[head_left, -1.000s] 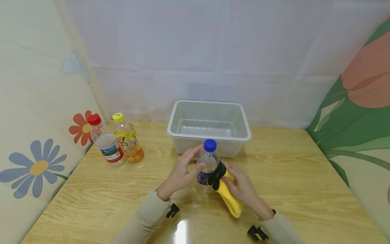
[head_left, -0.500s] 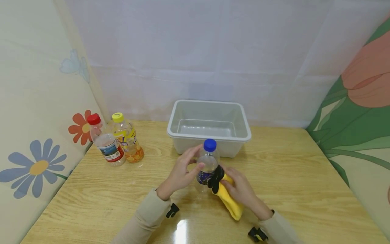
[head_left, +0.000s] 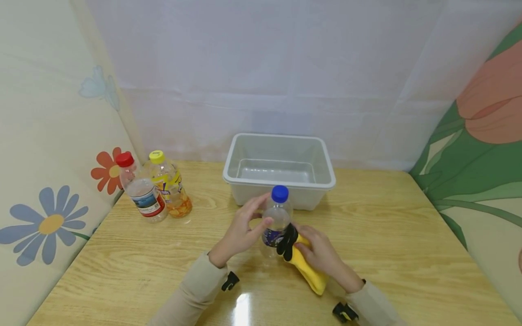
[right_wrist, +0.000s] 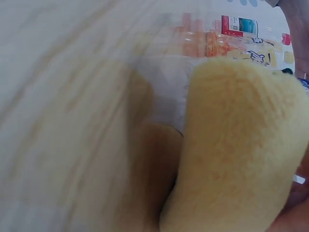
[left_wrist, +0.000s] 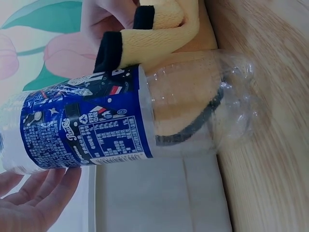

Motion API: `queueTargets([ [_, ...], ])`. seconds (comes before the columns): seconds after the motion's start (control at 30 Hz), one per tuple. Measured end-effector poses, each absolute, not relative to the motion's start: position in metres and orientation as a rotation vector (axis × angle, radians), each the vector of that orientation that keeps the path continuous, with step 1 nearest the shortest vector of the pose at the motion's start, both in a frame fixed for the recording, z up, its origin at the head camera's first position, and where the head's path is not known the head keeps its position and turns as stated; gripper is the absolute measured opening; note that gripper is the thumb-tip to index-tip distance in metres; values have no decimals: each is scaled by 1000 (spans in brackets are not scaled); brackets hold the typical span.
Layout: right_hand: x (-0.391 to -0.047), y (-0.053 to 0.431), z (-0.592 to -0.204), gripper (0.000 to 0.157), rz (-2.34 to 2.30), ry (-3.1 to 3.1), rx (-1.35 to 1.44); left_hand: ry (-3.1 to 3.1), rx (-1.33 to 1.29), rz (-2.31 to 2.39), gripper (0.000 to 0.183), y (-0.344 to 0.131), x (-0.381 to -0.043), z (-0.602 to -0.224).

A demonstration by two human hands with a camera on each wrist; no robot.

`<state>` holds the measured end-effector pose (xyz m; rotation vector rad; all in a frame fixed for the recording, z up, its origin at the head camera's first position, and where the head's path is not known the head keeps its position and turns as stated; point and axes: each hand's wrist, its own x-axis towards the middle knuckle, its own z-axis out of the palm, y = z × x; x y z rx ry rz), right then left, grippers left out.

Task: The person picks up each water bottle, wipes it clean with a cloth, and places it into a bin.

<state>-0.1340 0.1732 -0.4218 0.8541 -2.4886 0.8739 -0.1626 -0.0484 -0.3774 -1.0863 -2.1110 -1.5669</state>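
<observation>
Bottle upright, lower center
Left hand clamps it, likely for steadiness; right hand pinches yellow fabric against its side.

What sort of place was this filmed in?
Probably a staged tabletop recording booth: a creased white sheet behind, flower-printed panels on both sides, and a wood-grain table between them.

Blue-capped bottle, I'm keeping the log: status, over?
Left hand gripping blue-capped bottle, upright on table. Right hand holding yellow cloth beside it. Nothing seen blocking; grey bin behind.
</observation>
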Motion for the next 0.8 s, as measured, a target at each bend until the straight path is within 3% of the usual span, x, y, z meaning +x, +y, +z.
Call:
queueTargets([
  [0.8,-132,187,-411,57,953,-2499,789,-2115,-1145,-1716,47,-58,-165,-375],
])
